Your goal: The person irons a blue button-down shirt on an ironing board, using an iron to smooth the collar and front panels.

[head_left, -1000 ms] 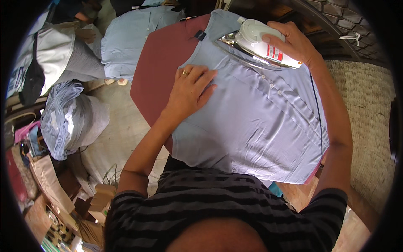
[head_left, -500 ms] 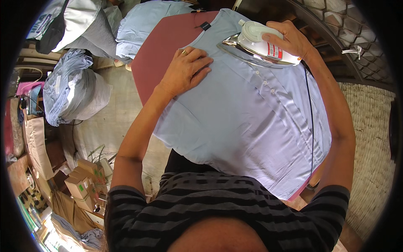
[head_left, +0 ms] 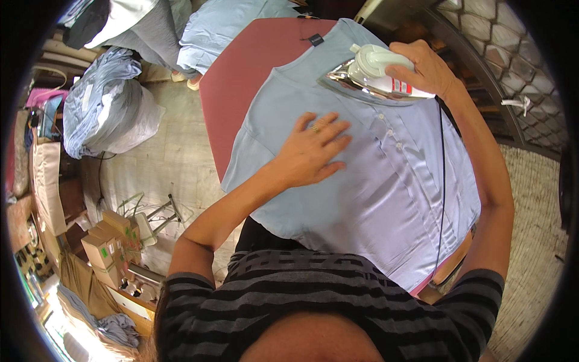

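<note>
A light blue shirt [head_left: 301, 208] lies spread over a dark red ironing board [head_left: 232, 84], its row of buttons running along the right half. My right hand [head_left: 428, 69] is wrapped round the handle of a white iron [head_left: 369, 63]. The iron's shiny metal soleplate rests on the shirt's upper right part, pointed tip to the left. From the iron's rear a black cord [head_left: 442, 175] runs down across the fabric. My left hand [head_left: 313, 148] is over the middle of the shirt with its fingers spread, holding nothing. A black label shows at the shirt's neckline.
Beyond the board lies a pile of blue cloth [head_left: 226, 30]. Bundled blue garments in clear plastic [head_left: 105, 111] sit on the floor at left, with cardboard boxes [head_left: 105, 247] nearer me. A metal lattice gate [head_left: 525, 123] stands at the right.
My left hand has moved from near the collar toward the middle of the shirt, its fingers spreading wider. The right hand still holds the iron in about the same place on the fabric.
</note>
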Demonstrator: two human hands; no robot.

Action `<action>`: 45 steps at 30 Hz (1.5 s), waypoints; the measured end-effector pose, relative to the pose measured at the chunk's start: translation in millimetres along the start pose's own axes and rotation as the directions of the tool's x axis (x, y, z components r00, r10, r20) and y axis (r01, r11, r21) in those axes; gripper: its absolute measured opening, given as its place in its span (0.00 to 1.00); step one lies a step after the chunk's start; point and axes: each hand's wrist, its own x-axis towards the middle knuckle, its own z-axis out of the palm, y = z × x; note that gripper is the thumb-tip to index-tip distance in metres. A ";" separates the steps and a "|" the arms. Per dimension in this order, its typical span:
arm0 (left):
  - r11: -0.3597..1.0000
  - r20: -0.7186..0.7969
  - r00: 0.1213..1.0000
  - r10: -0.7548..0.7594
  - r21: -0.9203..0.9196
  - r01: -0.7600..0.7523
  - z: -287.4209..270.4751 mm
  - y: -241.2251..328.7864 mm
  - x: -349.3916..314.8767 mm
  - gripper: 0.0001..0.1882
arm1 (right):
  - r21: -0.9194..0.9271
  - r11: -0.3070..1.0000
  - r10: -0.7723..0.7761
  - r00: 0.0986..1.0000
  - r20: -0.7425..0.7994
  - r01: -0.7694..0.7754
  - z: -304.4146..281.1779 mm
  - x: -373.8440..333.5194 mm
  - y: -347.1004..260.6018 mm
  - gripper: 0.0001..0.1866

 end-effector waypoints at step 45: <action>0.826 -0.580 0.618 -0.530 -0.188 0.532 -40.8 -44.6 -115.8 0.07 | 0.332 0.833 0.476 0.879 -0.026 -0.442 112.4 84.0 -183.0 0.28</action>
